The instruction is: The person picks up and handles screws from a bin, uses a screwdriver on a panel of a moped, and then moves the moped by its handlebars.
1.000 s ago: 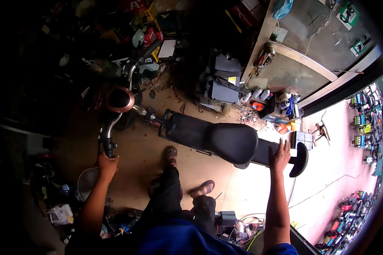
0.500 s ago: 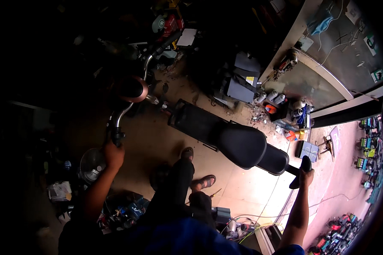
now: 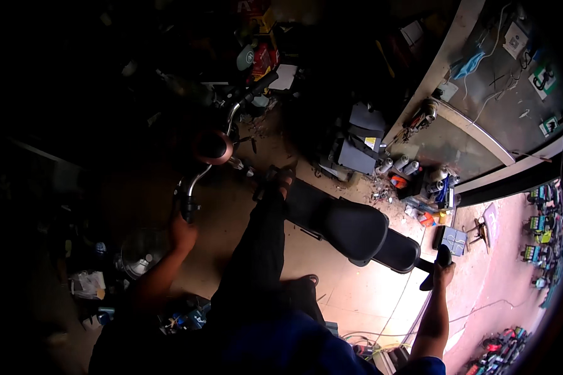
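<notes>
A small scooter stands across the view, its handlebar (image 3: 197,181) at the left and its black seat (image 3: 353,231) at the centre. My left hand (image 3: 182,234) is wrapped round the near handlebar grip. At the scooter's rear end, my right hand (image 3: 444,273) grips a black backrest pad (image 3: 443,255) behind the small rear seat (image 3: 399,250). One of my feet (image 3: 286,178) is over the front of the long black footboard (image 3: 306,203). A round copper-coloured headlight housing (image 3: 226,149) sits between the two bars.
Beyond the scooter lies a grey case (image 3: 360,140). Spray cans (image 3: 400,164) and loose clutter stand by a glass door (image 3: 475,119). A grey box (image 3: 450,240) is near the doorway. Dark, cluttered shelving fills the left, with a clear round bowl-like object (image 3: 137,253) below my left hand.
My foot has lifted off the floor and moved up over the front of the footboard. Both hands keep their holds. The view has shifted slightly.
</notes>
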Action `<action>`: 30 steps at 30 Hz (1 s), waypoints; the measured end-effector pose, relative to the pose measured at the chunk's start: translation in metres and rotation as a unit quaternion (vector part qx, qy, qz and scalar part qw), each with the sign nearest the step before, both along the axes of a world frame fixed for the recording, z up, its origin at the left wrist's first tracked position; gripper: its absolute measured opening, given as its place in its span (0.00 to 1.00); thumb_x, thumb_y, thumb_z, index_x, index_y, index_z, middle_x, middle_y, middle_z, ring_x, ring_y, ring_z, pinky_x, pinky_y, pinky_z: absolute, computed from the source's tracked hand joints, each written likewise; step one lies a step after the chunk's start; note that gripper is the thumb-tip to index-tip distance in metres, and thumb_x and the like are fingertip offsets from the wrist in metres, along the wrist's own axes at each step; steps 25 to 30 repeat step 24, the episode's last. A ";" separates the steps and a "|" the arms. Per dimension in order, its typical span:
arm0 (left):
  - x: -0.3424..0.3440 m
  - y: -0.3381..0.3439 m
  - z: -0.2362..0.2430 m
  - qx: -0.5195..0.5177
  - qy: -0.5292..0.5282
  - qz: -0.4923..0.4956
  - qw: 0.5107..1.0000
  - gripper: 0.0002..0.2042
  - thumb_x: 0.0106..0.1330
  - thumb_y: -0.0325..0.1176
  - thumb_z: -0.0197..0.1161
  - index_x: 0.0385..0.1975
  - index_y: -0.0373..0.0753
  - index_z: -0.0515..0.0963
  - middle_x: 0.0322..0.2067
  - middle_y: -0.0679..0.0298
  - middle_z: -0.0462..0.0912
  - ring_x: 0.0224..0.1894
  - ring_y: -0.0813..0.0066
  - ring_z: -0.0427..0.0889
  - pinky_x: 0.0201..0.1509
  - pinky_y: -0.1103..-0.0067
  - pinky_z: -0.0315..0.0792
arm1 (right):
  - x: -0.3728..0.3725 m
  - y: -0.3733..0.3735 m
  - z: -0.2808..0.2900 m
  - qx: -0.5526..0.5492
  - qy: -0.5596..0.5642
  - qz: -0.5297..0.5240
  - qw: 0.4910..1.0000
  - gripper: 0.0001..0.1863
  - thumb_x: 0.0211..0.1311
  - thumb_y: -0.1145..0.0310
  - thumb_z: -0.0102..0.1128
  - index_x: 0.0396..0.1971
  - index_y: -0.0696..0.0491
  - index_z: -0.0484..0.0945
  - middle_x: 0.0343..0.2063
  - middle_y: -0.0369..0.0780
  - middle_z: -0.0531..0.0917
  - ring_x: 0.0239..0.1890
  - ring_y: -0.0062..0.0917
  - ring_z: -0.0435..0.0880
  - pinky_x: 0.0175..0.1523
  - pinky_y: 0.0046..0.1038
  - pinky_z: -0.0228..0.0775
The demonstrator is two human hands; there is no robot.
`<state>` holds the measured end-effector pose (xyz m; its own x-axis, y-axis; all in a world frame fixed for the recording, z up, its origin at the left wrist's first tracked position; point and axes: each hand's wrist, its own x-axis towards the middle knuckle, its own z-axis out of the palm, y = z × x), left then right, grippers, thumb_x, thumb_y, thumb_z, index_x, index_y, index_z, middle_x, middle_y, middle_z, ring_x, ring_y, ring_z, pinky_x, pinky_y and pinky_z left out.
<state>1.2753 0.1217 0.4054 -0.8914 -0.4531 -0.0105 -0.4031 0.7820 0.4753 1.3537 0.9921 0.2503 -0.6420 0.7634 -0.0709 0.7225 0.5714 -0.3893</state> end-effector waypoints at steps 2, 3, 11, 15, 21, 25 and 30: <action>-0.001 -0.009 -0.008 -0.027 0.016 -0.018 0.999 0.28 0.54 0.18 0.62 0.59 0.38 0.76 0.48 0.56 0.85 0.52 0.59 0.84 0.56 0.70 0.75 | -0.010 -0.002 -0.002 0.008 -0.006 0.016 1.000 0.32 0.46 0.56 0.74 0.47 0.62 0.74 0.43 0.57 0.85 0.48 0.52 0.84 0.54 0.44 0.75; -0.004 -0.006 -0.005 -0.037 0.020 -0.025 0.999 0.28 0.54 0.19 0.63 0.59 0.38 0.76 0.48 0.55 0.85 0.52 0.58 0.84 0.56 0.70 0.75 | -0.005 -0.005 -0.003 0.001 -0.009 0.007 1.000 0.34 0.46 0.56 0.75 0.49 0.63 0.74 0.43 0.57 0.85 0.48 0.52 0.84 0.54 0.44 0.75; -0.013 -0.016 -0.013 -0.089 -0.050 0.065 0.993 0.22 0.55 0.26 0.67 0.52 0.35 0.78 0.42 0.47 0.85 0.46 0.46 0.84 0.49 0.61 0.76 | -0.010 -0.001 -0.006 -0.038 0.003 0.003 0.999 0.37 0.40 0.58 0.80 0.49 0.61 0.74 0.44 0.52 0.85 0.48 0.46 0.85 0.55 0.41 0.76; -0.016 -0.004 -0.011 -0.148 -0.075 0.062 0.984 0.22 0.56 0.28 0.67 0.52 0.34 0.78 0.45 0.46 0.84 0.48 0.46 0.84 0.51 0.61 0.76 | -0.013 0.002 0.012 -0.045 -0.020 -0.030 0.998 0.38 0.37 0.60 0.82 0.49 0.60 0.74 0.43 0.51 0.86 0.47 0.45 0.86 0.54 0.40 0.77; 0.004 -0.024 -0.017 -0.021 -0.014 0.012 1.000 0.22 0.61 0.23 0.65 0.58 0.33 0.77 0.51 0.51 0.85 0.54 0.55 0.83 0.59 0.66 0.74 | -0.023 -0.019 0.032 -0.103 -0.002 -0.049 0.993 0.35 0.41 0.60 0.81 0.49 0.60 0.75 0.44 0.50 0.86 0.47 0.41 0.86 0.54 0.37 0.77; -0.024 -0.012 -0.014 -0.039 -0.033 -0.016 0.999 0.23 0.67 0.29 0.67 0.61 0.32 0.76 0.57 0.49 0.82 0.59 0.53 0.81 0.64 0.64 0.73 | -0.020 -0.023 0.038 -0.118 -0.019 -0.064 0.991 0.36 0.43 0.59 0.81 0.52 0.59 0.75 0.45 0.49 0.86 0.48 0.41 0.86 0.55 0.37 0.76; -0.024 -0.012 -0.014 -0.039 -0.033 -0.016 0.999 0.23 0.67 0.29 0.67 0.61 0.32 0.76 0.57 0.49 0.82 0.59 0.53 0.81 0.64 0.64 0.73 | -0.020 -0.023 0.038 -0.118 -0.019 -0.064 0.991 0.36 0.43 0.59 0.81 0.52 0.59 0.75 0.45 0.49 0.86 0.48 0.41 0.86 0.55 0.37 0.76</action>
